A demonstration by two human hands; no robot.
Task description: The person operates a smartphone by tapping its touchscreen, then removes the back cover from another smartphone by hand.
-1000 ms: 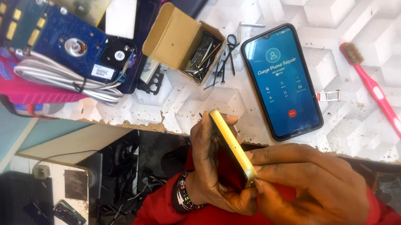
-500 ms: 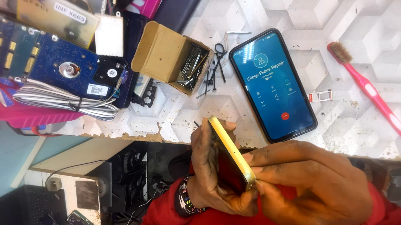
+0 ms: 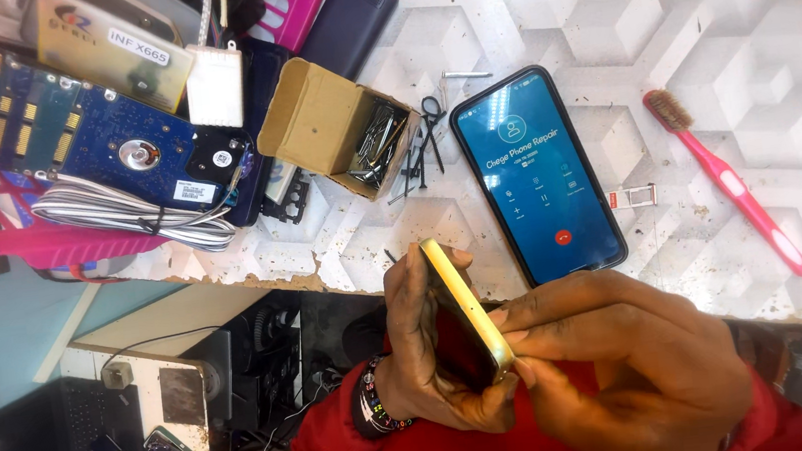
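Gold phone (image 3: 467, 301) held edge-on over the bench edge — left hand (image 3: 426, 354) wrapped round it, right hand (image 3: 629, 371) pinching its lower edge. Looks like side-edge work; next needs a fine, steady grip. Lit phone (image 3: 536, 175) and tray (image 3: 631, 196) lie beyond.

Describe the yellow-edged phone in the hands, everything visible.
The yellow-edged phone is slim, seen edge-on, its glossy yellow rim running diagonally from upper left to lower right. Its faces are hidden. The left hand cradles it from behind; the right hand pinches its lower end with its fingertips. It is held above the table's edge.
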